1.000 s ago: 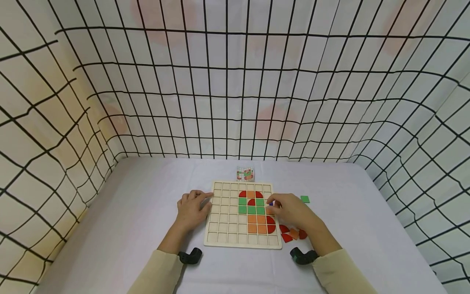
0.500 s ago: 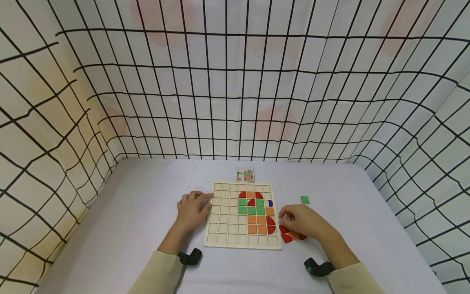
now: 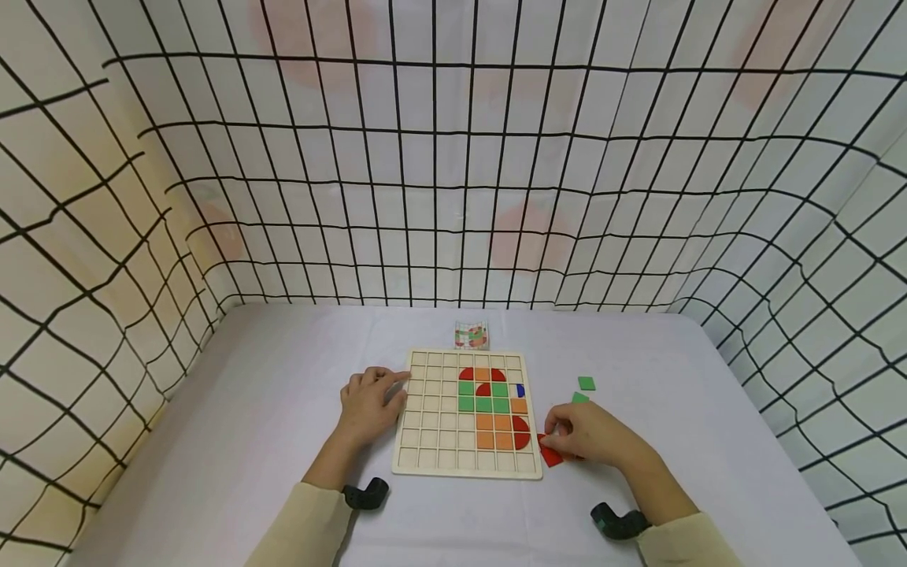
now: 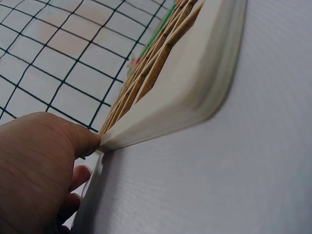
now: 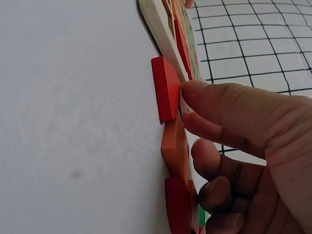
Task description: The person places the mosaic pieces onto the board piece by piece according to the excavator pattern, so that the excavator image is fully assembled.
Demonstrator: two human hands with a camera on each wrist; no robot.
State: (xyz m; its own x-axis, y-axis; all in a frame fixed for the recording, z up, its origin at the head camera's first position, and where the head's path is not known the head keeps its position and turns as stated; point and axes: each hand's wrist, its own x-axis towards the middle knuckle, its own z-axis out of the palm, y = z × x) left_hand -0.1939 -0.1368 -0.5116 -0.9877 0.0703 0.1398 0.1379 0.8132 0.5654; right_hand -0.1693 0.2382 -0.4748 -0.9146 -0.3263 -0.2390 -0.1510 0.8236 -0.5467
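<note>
A wooden grid board (image 3: 423, 449) lies on the table, with red, green and orange pieces and a small blue piece (image 3: 520, 390) in its right half. At the board's left edge, my left hand (image 3: 368, 405) rests with index finger and thumb touching the rim; the left wrist view shows the thumb (image 4: 85, 141) against it. My right hand (image 3: 591, 433) is right of the board, thumb and index finger at a red piece (image 5: 166, 90), other fingers curled. Whether they pinch a piece is unclear. Beneath this hand lie another red piece (image 5: 178, 204) and an orange piece (image 5: 175, 146).
Two green squares lie right of the board, one farther off (image 3: 586, 383) and one nearer (image 3: 579, 397), partly behind my right hand. Beyond the board's far edge sits a small patterned card (image 3: 471, 335). Black netting (image 3: 453, 228) hangs before white cloth around the table.
My right hand moved away from the board's right side, leaving the blue piece and the orange one below it uncovered, then down onto the loose pieces. My left hand stayed in place.
</note>
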